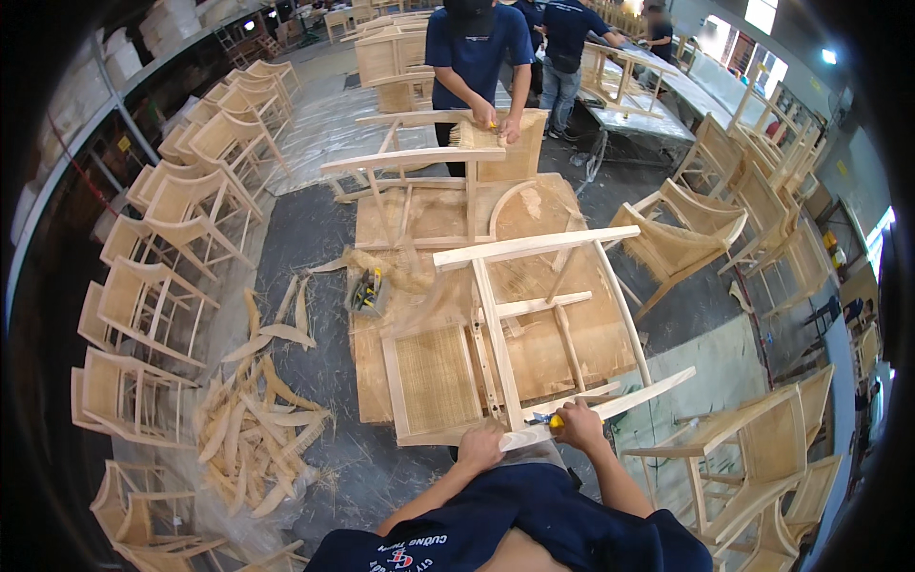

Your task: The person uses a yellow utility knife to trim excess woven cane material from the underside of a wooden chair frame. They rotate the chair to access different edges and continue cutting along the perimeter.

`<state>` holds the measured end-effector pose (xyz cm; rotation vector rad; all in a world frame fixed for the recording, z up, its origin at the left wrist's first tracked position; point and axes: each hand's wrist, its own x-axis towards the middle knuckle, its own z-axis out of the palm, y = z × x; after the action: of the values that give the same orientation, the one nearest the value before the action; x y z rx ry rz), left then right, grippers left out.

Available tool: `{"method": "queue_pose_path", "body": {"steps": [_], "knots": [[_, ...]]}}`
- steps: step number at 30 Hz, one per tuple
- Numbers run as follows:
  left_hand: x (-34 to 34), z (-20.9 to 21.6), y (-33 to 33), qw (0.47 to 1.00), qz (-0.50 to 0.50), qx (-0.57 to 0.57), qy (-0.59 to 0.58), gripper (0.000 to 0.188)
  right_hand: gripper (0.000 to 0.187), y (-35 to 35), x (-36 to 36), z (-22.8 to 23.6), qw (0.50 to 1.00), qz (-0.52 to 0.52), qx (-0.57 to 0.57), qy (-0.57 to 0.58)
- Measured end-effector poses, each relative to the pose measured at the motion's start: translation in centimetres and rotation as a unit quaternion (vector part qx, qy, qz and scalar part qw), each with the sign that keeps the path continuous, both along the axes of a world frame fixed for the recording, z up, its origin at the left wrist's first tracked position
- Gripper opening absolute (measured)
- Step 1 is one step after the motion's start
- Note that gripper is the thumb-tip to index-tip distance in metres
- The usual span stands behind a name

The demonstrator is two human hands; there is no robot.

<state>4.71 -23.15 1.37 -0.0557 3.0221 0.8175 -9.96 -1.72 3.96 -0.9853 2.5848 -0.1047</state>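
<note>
A pale wooden chair frame (488,329) lies on its side on the worktable in front of me, its near rail close to my body. My left hand (482,446) is closed on this frame, by the rail's left end. In my right hand (579,425) is a yellow-handled knife (556,420), its short tip turned left against the near rail. Left of the frame lies a woven seat panel (435,379) with a wooden border. The fingertips of my left hand are partly hidden.
Across the worktable (372,334), a co-worker (481,57) handles another chair frame (419,157). A small tool box (366,292) sits at the table's left edge. Woven offcuts (257,429) are heaped on the floor at left. Rows of chairs (152,296) line both sides.
</note>
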Motion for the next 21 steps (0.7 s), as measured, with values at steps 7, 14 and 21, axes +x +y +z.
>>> {"method": "queue_pose_path", "body": {"steps": [7, 14, 21], "knots": [[0.2, 0.2, 0.1, 1.000, -0.008, -0.008, -0.022, 0.030, 0.038, 0.7, 0.7, -0.3, 0.999, -0.003, -0.039, 0.008], [-0.3, 1.1, -1.0, 0.996, -0.007, -0.034, -0.079, 0.037, 0.049, 3.0, -2.7, 0.6, 1.000, -0.012, -0.018, 0.002], [-0.6, 0.5, -1.8, 0.985, 0.052, -0.016, -0.162, 0.041, 0.044, 3.8, -4.8, 0.0, 1.000, -0.009, 0.000, 0.018]]}}
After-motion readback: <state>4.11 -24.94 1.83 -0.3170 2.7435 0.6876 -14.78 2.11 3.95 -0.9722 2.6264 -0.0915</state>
